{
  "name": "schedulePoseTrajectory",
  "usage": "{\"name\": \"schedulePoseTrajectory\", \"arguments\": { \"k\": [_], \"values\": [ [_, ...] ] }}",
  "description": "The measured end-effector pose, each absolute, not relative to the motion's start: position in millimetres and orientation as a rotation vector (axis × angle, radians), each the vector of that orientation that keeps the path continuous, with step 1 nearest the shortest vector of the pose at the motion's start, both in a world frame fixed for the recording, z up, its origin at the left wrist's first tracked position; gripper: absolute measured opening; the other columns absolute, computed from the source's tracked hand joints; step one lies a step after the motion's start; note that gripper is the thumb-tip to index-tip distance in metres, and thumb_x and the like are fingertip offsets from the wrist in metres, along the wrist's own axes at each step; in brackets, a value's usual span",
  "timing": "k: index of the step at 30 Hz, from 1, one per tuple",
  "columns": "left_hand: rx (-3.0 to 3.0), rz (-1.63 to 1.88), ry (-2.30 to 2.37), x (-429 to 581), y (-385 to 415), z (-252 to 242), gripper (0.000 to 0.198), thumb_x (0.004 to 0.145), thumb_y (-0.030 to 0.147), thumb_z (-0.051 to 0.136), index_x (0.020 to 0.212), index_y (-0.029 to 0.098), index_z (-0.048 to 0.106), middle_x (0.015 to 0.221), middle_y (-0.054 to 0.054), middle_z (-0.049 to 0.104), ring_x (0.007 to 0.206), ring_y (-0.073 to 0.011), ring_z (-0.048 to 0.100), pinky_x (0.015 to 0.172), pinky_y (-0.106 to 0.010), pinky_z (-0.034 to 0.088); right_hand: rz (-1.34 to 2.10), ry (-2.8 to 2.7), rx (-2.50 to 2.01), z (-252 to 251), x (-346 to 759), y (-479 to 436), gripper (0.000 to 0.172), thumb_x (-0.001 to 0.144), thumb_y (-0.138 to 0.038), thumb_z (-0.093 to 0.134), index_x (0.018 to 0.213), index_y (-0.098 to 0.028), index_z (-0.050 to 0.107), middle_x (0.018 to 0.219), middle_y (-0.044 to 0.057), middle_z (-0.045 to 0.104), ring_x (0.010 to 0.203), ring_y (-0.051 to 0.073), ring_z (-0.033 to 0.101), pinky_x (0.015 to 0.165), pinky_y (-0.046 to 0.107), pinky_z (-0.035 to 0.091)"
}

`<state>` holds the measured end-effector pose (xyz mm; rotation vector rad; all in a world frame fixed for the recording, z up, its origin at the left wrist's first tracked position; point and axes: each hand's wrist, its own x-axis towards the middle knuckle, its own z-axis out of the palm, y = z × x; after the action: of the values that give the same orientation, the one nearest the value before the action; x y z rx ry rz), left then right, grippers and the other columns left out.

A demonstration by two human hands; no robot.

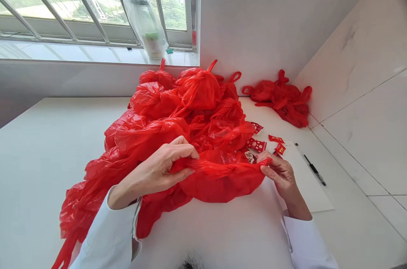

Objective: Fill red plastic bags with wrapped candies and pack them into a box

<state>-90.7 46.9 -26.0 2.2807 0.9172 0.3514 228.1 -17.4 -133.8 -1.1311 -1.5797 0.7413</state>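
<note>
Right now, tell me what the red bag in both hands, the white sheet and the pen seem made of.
Red bag: thin, glossy plastic film, judging by crinkles and translucence. White sheet: probably matte paper, lying thin and flat. Pen: likely smooth plastic, black with a seemingly clear stretch.

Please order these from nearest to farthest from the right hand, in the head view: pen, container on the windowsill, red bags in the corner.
From the right hand:
1. Pen: to its right.
2. Corner red bags: beyond it.
3. Container: far left, on the windowsill.
</note>
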Motion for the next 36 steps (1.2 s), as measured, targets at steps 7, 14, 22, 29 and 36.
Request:
{"name": "schedulePoseTrajectory", "arguments": {
  "k": [7,14,22,29,36],
  "values": [
    [2.191,0.539,0.864,-101,50,-20,0.012,0.081,0.01,0.043,0.076,0.021,0.044,0.082,0.002,0.046,0.078,-0.0144,0.043,0.07,-0.026,0.038,0.918,-1.538,-0.958,-138,234,-20,0.028,0.086,-0.038,0.055,0.063,-0.021,0.049,0.067,0.001,0.05,0.067,0.018,0.049,0.068,0.034,0.042],
    [2.488,0.315,0.822,-74,15,-13,0.044,0.078,0.046,0.07,0.111,0.023,0.052,0.104,-0.004,0.056,0.106,-0.0231,0.043,0.089,-0.033,0.043,0.85,-1.815,-1.17,-109,205,-29,0.039,0.079,-0.057,0.063,0.099,-0.024,0.061,0.086,0.002,0.061,0.077,0.019,0.054,0.073,0.032,0.043],
    [2.673,0.171,0.761,-63,6,-11,0.025,0.094,0.01,0.046,0.073,0.02,0.056,0.075,0.002,0.057,0.082,-0.0166,0.045,0.088,-0.036,0.037,0.806,-1.521,-1.221,-119,201,-28,0.013,0.087,-0.03,0.062,0.077,-0.022,0.059,0.07,-0.001,0.055,0.065,0.013,0.049,0.061,0.024,0.039],
    [2.438,0.083,0.703,-103,4,19,0.019,0.097,0.019,0.045,0.088,0.027,0.06,0.087,0.005,0.062,0.097,-0.0151,0.046,0.083,-0.025,0.04,0.787,-0.939,-1.202,-118,220,-43,0.015,0.081,-0.031,0.066,0.078,-0.022,0.054,0.068,-0.004,0.045,0.058,0.009,0.042,0.052,0.021,0.035],
    [2.518,0.225,0.736,-111,-12,26,0.015,0.094,0.019,0.048,0.085,0.026,0.058,0.096,0.002,0.062,0.1,-0.015,0.052,0.079,-0.022,0.048,0.187,-1.174,-1.141,-73,202,-76,0.028,0.072,-0.012,0.069,0.097,-0.02,0.062,0.093,0.005,0.06,0.09,0.022,0.058,0.081,0.039,0.047]
  ]
}}
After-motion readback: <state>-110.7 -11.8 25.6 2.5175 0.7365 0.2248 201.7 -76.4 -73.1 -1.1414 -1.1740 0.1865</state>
